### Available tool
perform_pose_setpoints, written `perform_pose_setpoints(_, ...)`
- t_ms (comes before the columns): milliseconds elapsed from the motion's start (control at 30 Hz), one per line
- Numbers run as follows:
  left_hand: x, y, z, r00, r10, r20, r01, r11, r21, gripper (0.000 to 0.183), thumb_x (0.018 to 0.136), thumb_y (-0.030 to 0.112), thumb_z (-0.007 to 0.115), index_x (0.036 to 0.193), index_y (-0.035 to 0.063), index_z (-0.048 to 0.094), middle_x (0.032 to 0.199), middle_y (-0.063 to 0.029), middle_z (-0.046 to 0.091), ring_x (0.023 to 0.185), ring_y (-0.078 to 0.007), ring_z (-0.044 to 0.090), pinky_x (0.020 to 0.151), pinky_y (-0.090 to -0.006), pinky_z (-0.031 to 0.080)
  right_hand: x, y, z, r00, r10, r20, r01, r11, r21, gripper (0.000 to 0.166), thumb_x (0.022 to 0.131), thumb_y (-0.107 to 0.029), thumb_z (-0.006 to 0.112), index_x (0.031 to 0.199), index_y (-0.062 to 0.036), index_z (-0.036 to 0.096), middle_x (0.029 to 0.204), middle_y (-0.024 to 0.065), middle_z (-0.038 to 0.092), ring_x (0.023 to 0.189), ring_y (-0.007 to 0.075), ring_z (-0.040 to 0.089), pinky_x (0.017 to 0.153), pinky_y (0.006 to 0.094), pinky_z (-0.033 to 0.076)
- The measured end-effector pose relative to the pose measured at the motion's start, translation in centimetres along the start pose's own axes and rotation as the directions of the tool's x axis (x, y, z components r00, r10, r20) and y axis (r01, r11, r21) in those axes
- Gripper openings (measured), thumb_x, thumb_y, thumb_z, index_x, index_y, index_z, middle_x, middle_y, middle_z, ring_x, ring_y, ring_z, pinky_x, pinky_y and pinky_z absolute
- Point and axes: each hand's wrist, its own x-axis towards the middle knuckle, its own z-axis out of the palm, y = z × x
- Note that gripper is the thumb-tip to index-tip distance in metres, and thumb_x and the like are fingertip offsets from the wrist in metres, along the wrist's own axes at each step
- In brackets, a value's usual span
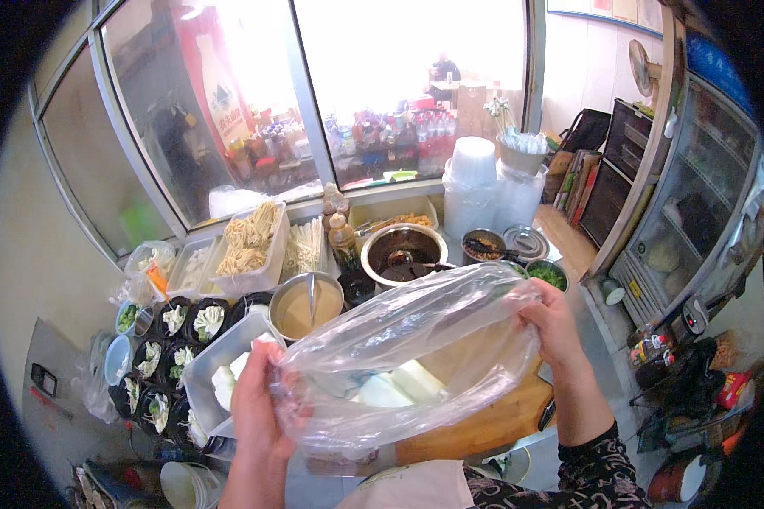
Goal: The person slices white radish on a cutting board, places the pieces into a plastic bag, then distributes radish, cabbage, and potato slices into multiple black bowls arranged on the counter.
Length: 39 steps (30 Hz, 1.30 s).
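Observation:
A clear plastic bag point(414, 318) is stretched wide between my two hands, its mouth facing me. My left hand point(258, 407) grips the bag's left edge, beside a translucent plastic tub point(197, 369) with white blocks in it. My right hand point(547, 318) pinches the right edge. Pale whitish-green blocks point(401, 385) show through the bag's opening; whether they lie inside it or on the wooden cutting board point(471, 426) beneath, I cannot tell. A knife handle point(547, 415) shows at the board's right edge.
Behind the bag stand a bowl of dark sauce point(404, 230), a bowl of tan sauce point(280, 312) with a spoon, and a tub of noodles point(283, 245). Several black-lined bowls with greens point(208, 321) stand left. Stacked white containers point(473, 165) stand near the window.

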Motion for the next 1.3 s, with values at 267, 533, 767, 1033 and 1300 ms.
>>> perform_pose_setpoints(267,5.0,-3.7,5.9,0.927,-0.116,0.356,0.072,0.988,0.136,0.025,0.086,0.037,0.050,0.073,0.0157,0.048,0.057,0.0029,0.043,0.042,-0.0091,0.039,0.036,-0.0224,0.032,-2.5,-1.3,-3.9,0.982,-0.005,-0.187,-0.010,0.997,-0.079,0.017,0.069,-0.003,0.052,0.087,-0.0042,0.054,0.069,-0.0016,0.051,0.058,0.0057,0.047,0.052,0.0195,0.037)
perform_pose_setpoints(533,7.9,-10.1,6.9,0.742,-0.025,0.669,-0.669,0.032,0.743,0.033,0.072,0.036,0.064,0.070,0.0052,0.053,0.094,-0.0125,0.054,0.080,-0.0280,0.056,0.074,-0.0351,0.045,-2.6,4.8,-8.8,0.945,0.195,-0.261,-0.279,0.900,-0.336,0.016,0.075,-0.010,0.056,0.090,-0.0053,0.057,0.070,-0.0002,0.055,0.060,0.0064,0.050,0.053,0.0208,0.040)
perform_pose_setpoints(767,8.2,-16.7,1.1,0.334,-0.172,0.927,-0.933,0.075,0.351,0.026,0.075,0.030,0.062,0.083,0.0059,0.055,0.117,-0.0140,0.048,0.110,-0.0287,0.043,0.095,-0.0441,0.031,0.1,12.2,-12.0,0.959,0.111,-0.261,-0.257,0.728,-0.636,0.020,0.073,-0.011,0.056,0.091,-0.0016,0.058,0.081,0.0087,0.062,0.071,0.0173,0.058,0.066,0.0287,0.046)
perform_pose_setpoints(1033,5.2,-21.8,-5.6,0.629,0.181,0.756,-0.751,0.391,0.532,0.031,0.081,0.026,0.055,0.102,0.0033,0.056,0.111,-0.0140,0.051,0.104,-0.0268,0.048,0.089,-0.0357,0.037,-0.2,12.8,-15.3,0.842,0.538,-0.041,-0.425,0.615,-0.664,0.035,0.069,0.003,0.050,0.104,0.0007,0.054,0.088,0.0067,0.060,0.077,0.0146,0.056,0.066,0.0264,0.046)
perform_pose_setpoints(1300,2.5,-14.4,-20.2,0.903,0.364,-0.227,-0.224,0.851,0.476,0.023,0.085,0.019,0.054,0.103,0.0045,0.056,0.095,-0.0023,0.057,0.083,-0.0110,0.053,0.073,-0.0248,0.044,2.5,-1.4,-8.7,0.919,0.254,0.303,-0.011,0.782,-0.623,0.058,0.065,-0.005,0.061,0.121,-0.0039,0.046,0.106,0.0058,0.052,0.086,0.0112,0.050,0.079,0.0241,0.041)
